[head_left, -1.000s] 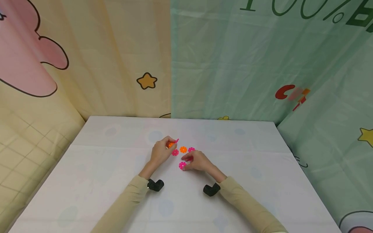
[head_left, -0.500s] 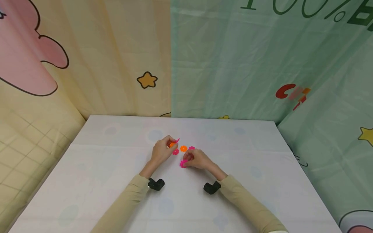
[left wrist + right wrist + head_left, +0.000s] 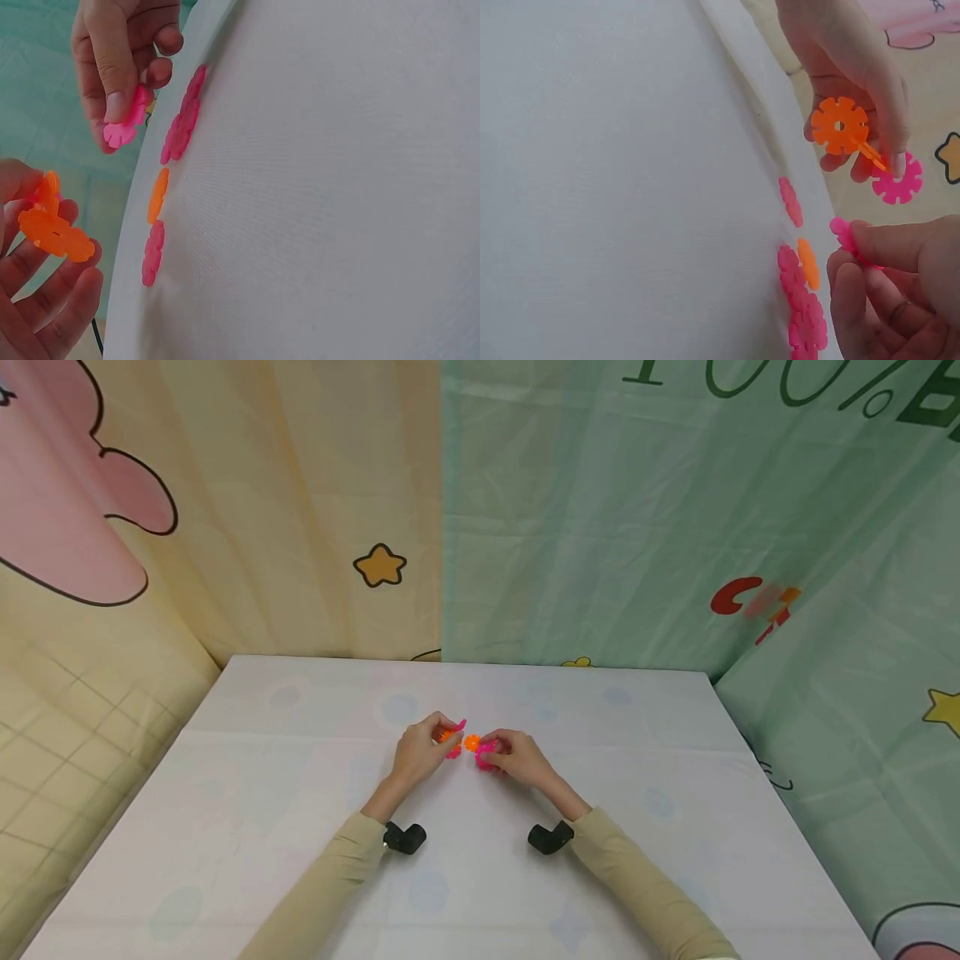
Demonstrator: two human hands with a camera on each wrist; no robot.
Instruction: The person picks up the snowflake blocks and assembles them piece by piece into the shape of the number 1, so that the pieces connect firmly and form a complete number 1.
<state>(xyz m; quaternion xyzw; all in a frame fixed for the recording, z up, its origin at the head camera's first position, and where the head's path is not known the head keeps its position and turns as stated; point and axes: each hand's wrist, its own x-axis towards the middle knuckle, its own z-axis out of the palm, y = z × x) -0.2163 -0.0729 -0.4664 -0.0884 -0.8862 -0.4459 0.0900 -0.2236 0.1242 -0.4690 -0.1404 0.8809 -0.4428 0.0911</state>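
My left hand [image 3: 420,750] grips a joined cluster of notched snowflake discs. In the right wrist view it includes an orange disc [image 3: 840,124], a second orange piece seen edge-on and a pink disc [image 3: 907,187] by the thumb. My right hand [image 3: 522,758] pinches a single pink snowflake disc [image 3: 126,129] between thumb and fingers, above the table. The two hands face each other, and their discs are apart. Below them lie a loose orange disc [image 3: 472,742], a pink disc [image 3: 153,253] on its left and other pink discs [image 3: 182,131] near the right hand.
The white-covered table [image 3: 600,885] extends around both hands. Patterned curtains [image 3: 525,527] hang behind it and at the sides. A black wrist camera [image 3: 405,838] sits on the left wrist, another black camera [image 3: 551,837] on the right.
My right hand has taken the nearest pink disc from the table and moved it up and away from me, closer to the cluster. The left hand has barely shifted right, still gripping its discs.
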